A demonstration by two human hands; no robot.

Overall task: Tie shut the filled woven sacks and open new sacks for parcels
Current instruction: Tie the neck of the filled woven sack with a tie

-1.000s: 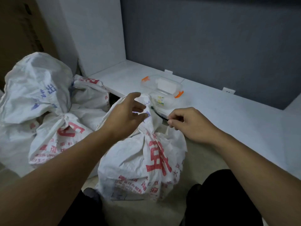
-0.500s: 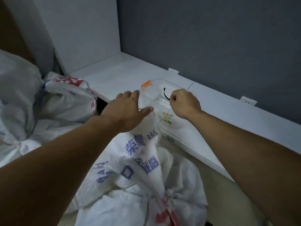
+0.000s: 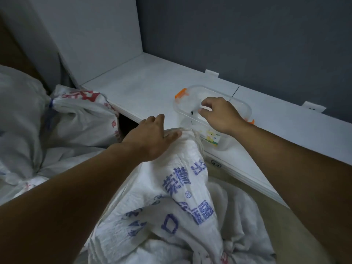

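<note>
A white woven sack [image 3: 182, 189] with blue print stands in front of me, its gathered top raised toward the ledge. My left hand [image 3: 150, 138] rests flat on that top, fingers straight and thumb spread. My right hand [image 3: 219, 115] reaches into a clear plastic box [image 3: 246, 108] with orange clips. Its fingers are curled and pinch a thin black tie [image 3: 192, 112], of which only the tip shows.
The box sits on a white ledge [image 3: 144, 86] along a dark grey wall. To the left lie a tied sack with red print [image 3: 82, 119] and a large filled sack [image 3: 17, 113]. A white panel stands at the back left.
My view has moved closer over the sack. My right hand went from the sack's neck up to the box on the ledge. My left hand opened and settled on the sack's top.
</note>
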